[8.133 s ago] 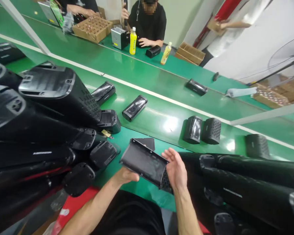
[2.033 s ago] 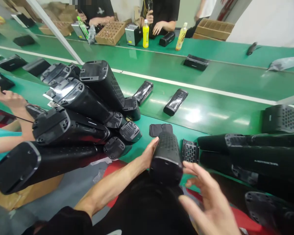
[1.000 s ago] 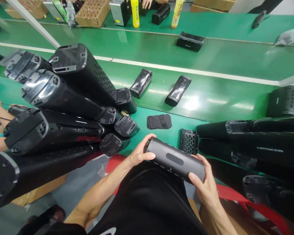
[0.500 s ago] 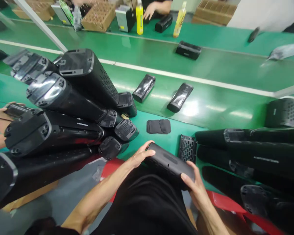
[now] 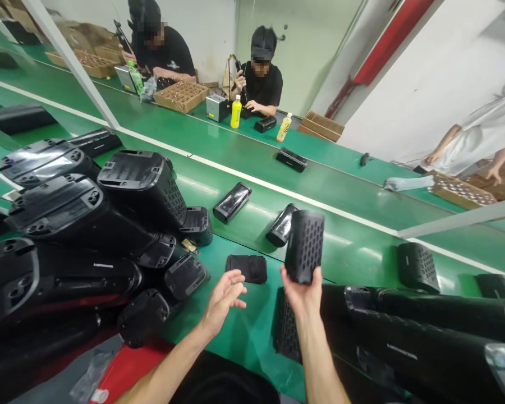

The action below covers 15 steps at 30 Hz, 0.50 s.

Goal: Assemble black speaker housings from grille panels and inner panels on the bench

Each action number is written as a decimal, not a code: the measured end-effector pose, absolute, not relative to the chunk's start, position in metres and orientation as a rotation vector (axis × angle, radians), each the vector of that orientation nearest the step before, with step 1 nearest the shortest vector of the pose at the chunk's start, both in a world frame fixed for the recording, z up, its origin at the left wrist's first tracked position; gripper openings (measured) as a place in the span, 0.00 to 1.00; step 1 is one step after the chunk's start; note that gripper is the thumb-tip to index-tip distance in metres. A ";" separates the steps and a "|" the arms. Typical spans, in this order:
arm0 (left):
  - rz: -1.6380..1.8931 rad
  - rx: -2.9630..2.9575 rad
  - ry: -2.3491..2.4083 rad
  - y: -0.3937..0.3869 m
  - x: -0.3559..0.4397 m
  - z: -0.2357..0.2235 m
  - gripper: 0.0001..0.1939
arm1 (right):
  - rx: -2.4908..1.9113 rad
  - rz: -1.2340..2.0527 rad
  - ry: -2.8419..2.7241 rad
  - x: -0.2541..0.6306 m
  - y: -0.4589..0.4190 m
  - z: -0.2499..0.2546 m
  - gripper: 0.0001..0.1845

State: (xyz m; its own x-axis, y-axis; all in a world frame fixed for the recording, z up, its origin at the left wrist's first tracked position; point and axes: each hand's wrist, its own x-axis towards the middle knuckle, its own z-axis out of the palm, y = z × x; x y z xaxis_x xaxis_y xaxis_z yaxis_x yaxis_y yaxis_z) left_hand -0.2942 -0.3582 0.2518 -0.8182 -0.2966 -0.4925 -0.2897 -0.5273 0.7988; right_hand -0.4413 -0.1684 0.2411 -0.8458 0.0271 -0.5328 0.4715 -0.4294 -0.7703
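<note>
My right hand [image 5: 303, 294] grips a black speaker housing [image 5: 305, 247] from below, fingers and thumb on opposite sides. The housing stands upright, and its face of slotted holes shows. My left hand [image 5: 225, 297] is open with fingers apart, just below a flat stack of black pads [image 5: 247, 268] on the green table [image 5: 235, 331]. A black perforated grille panel [image 5: 287, 325] lies beside my right wrist, partly hidden by it.
Large black speaker bodies [image 5: 67, 264] are piled at left, with more long ones [image 5: 387, 320] at right. Black units, one a glossy piece [image 5: 232, 202], lie on the green conveyor [image 5: 202, 185]. Across it, one person [image 5: 267, 84] works near bottles and a carton [image 5: 182, 95].
My right hand has lifted the housing up and forward, turning it upright. My left hand has let go of it and opened. The view has tilted up, bringing co-workers into sight.
</note>
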 end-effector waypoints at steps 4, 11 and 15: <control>-2.514 1.030 -1.794 -0.354 -0.281 0.223 0.24 | 0.771 -2.332 1.618 -0.577 -0.178 0.235 0.29; -2.319 1.087 -2.288 -0.345 -0.293 0.190 0.12 | 0.792 -2.046 1.958 -0.599 -0.155 0.177 0.28; -1.976 0.817 -2.813 -0.308 -0.347 0.179 0.09 | 0.742 -1.765 2.299 -0.461 -0.126 0.163 0.28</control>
